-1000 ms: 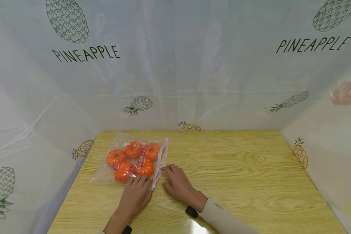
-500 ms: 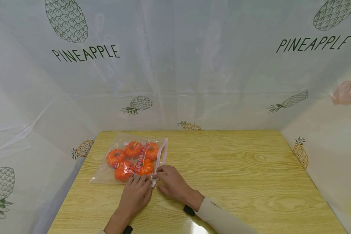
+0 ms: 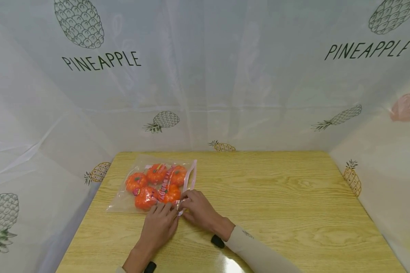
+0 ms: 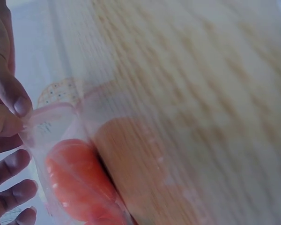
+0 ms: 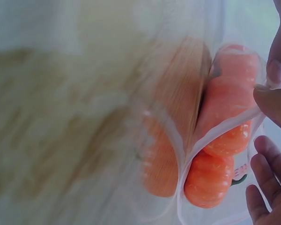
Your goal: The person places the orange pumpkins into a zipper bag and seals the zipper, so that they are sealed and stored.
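A clear zip bag (image 3: 121,201) with pink print lies at the table's left. Inside it are several small orange pumpkins (image 3: 145,198). Its pink zip strip (image 3: 194,175) runs along the right side, and the two lips part toward the far end. My left hand (image 3: 160,223) lies on the bag's near edge, thumb and fingertips pinching the near end of the strip. From the right, my right hand (image 3: 201,212) pinches the strip at that same corner. In the right wrist view its thumb (image 5: 274,101) presses the pale strip (image 5: 225,125); the other fingers are loosely spread.
The wood-grain table (image 3: 276,197) extends far to the right of the hands. White cloth (image 3: 218,76) printed with pineapples hangs behind it and at both sides. Black wrist cameras (image 3: 217,241) sit under the wrists, close to the tabletop.
My right hand has moved left along the table to the bag's near corner and now pinches the strip there. The left hand and the pumpkins have hardly moved.
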The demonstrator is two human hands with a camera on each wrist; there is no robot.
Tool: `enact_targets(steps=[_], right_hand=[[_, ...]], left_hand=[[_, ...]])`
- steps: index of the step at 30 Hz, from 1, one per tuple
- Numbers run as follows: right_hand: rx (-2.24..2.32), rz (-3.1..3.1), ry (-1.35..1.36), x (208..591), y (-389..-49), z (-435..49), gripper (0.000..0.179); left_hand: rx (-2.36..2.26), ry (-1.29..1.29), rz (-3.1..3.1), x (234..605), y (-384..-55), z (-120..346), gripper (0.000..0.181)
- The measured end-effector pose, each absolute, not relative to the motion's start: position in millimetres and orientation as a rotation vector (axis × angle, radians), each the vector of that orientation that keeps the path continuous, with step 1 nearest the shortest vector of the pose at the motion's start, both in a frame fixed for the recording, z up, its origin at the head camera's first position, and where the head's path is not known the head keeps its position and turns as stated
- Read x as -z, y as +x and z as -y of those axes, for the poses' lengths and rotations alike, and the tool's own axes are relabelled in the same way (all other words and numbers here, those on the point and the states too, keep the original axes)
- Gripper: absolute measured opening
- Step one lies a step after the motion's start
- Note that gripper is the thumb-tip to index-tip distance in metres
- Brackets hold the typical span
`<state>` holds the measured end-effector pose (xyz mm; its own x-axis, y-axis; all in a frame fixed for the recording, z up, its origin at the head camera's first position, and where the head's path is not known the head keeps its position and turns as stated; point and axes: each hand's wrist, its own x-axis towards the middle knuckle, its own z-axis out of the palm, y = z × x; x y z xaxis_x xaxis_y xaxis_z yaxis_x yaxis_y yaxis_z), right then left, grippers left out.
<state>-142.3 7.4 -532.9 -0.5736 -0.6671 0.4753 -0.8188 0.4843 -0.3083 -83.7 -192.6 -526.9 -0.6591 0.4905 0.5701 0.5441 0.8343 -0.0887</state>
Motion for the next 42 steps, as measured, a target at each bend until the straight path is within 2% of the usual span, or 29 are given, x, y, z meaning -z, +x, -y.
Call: enact_targets(steps=[16,20,31,42], right_hand=[[-0.806,2.438,1.249,528.8,-144.1,-7.8,0.01],[-0.816,2.438,1.243,528.3,-144.3,-8.5,0.01],[-0.672,2.431,1.266,527.2,-149.8,-10.0,0.008],[-0.603,2.411,1.266,526.2,-155.2,-10.4,0.01]], left_hand=[[0.174,-0.747,2.413,524.5,-86.5,190.8,0.019],[0.144,-0.752,2.418,521.5,-85.1,189.9,0.013],[0.118,-0.765,2.397,522.8,-84.9,190.7,0.017],[0.14,-0.762,2.376,524.5,-87.2,191.3,0.012]])
